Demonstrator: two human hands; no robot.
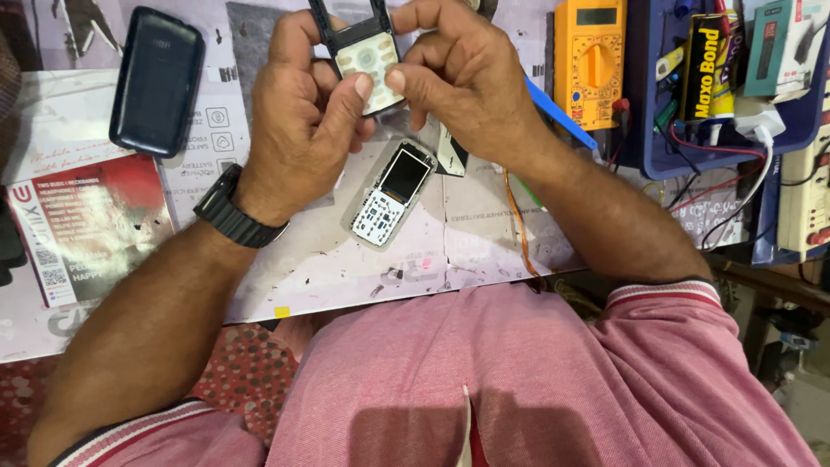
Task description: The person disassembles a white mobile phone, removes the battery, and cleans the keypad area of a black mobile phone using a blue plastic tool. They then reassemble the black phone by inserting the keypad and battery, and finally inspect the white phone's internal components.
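Observation:
Both hands hold a black phone front cover [353, 35] with a pale keypad, raised above the bench. My left hand [303, 112], with a black wristwatch [232, 212] on its wrist, grips the cover's left side, thumb on the keypad. My right hand [467, 78] pinches the right side, thumb beside the left thumb. Below the hands, an opened phone body [391, 195] with a bare circuit board and dark screen lies on the bench [346, 268].
A dark phone case [157, 82] lies at far left beside a printed leaflet [86, 225]. A yellow multimeter [590, 60], a blue tool [562, 117], a blue tray [657, 130] with glue and boxes, and several wires [718, 186] crowd the right.

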